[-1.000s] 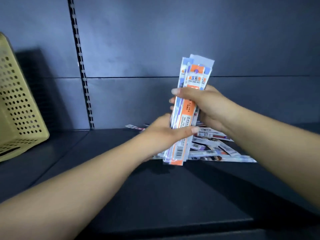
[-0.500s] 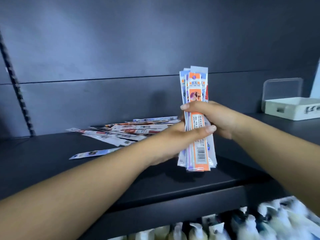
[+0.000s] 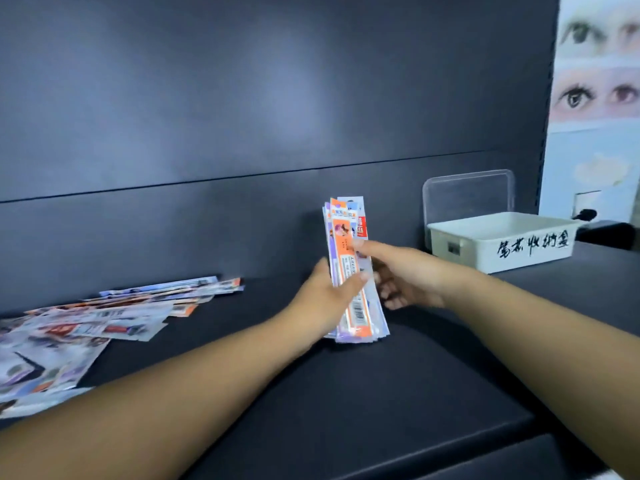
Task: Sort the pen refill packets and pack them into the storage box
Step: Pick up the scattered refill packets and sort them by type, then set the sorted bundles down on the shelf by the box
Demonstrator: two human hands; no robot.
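A stack of pen refill packets point(image 3: 346, 233), orange and purple, stands upright above the dark shelf. My left hand point(image 3: 323, 303) grips its lower half from the left, thumb across the front. My right hand point(image 3: 401, 271) holds it from the right, thumb pressed on the front near the middle. A loose pile of refill packets point(image 3: 104, 317) lies spread on the shelf at the left. The white storage box point(image 3: 502, 242) with handwritten black characters sits on the shelf at the right, open, well right of the held stack.
A clear lid point(image 3: 467, 195) leans against the back wall behind the box. The dark shelf point(image 3: 398, 393) has a front edge at the lower right. A poster with drawn eyes point(image 3: 595, 98) hangs at the far right.
The view has swung right: the yellow basket is gone, the storage box has come into view, and the loose pile now lies far left. Both hands carried the stack rightward.
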